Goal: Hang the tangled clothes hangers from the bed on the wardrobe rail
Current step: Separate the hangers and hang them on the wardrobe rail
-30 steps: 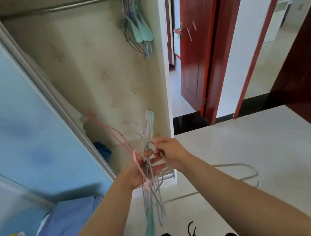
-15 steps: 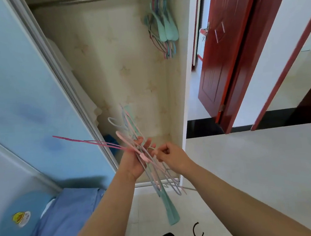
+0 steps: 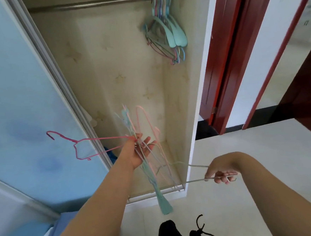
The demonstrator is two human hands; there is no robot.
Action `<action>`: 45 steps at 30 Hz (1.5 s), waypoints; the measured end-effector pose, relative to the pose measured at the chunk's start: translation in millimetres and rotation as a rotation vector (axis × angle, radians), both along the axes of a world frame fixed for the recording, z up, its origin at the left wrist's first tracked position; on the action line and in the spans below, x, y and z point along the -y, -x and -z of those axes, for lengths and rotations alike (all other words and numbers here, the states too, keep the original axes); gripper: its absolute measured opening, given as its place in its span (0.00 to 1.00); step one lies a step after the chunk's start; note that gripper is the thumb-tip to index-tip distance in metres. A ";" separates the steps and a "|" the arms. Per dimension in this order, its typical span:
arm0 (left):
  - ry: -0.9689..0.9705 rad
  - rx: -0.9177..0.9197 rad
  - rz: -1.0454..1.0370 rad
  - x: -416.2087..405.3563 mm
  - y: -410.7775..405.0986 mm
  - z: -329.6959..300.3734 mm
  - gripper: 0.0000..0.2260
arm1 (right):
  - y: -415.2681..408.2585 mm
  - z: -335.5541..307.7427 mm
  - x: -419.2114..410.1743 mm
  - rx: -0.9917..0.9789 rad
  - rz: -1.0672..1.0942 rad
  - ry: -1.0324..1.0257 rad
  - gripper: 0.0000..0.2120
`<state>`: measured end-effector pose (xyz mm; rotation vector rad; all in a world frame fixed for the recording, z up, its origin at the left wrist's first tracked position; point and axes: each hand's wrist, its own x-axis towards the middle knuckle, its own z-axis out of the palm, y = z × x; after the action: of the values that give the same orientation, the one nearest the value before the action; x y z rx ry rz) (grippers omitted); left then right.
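Note:
My left hand (image 3: 137, 150) holds a tangled bundle of thin hangers (image 3: 150, 166) in front of the open wardrobe. A bright pink wire hanger (image 3: 83, 147) sticks out of the bundle to the left, and a teal hanger (image 3: 163, 204) hangs down from it. My right hand (image 3: 221, 172) is off to the right and grips a pale wire hanger (image 3: 195, 173) whose far end still reaches into the bundle. The wardrobe rail (image 3: 91, 3) runs across the top, with several pastel hangers (image 3: 167, 30) hung at its right end.
The blue sliding wardrobe door (image 3: 20, 94) stands on the left. A red wooden door (image 3: 226, 57) and its frame are on the right. Blue fabric (image 3: 63, 229) lies at lower left, and black shoes with laces (image 3: 188, 233) are on the pale floor below me.
My right hand has moved right and down, away from the left, drawing a pale hanger out of the bundle. The bundle has risen slightly and the view has tilted up toward the rail.

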<state>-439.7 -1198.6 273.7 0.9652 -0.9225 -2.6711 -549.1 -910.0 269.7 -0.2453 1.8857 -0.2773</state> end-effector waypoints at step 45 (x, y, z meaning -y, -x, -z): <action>-0.222 -0.004 0.003 -28.3 87.4 19.4 0.10 | 90.0 -8.1 78.6 -0.408 0.409 0.502 0.18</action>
<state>-527.1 -1170.2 254.3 1.0010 -0.6361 -2.8206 -639.1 -988.6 277.8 -0.2638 2.2369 -1.0511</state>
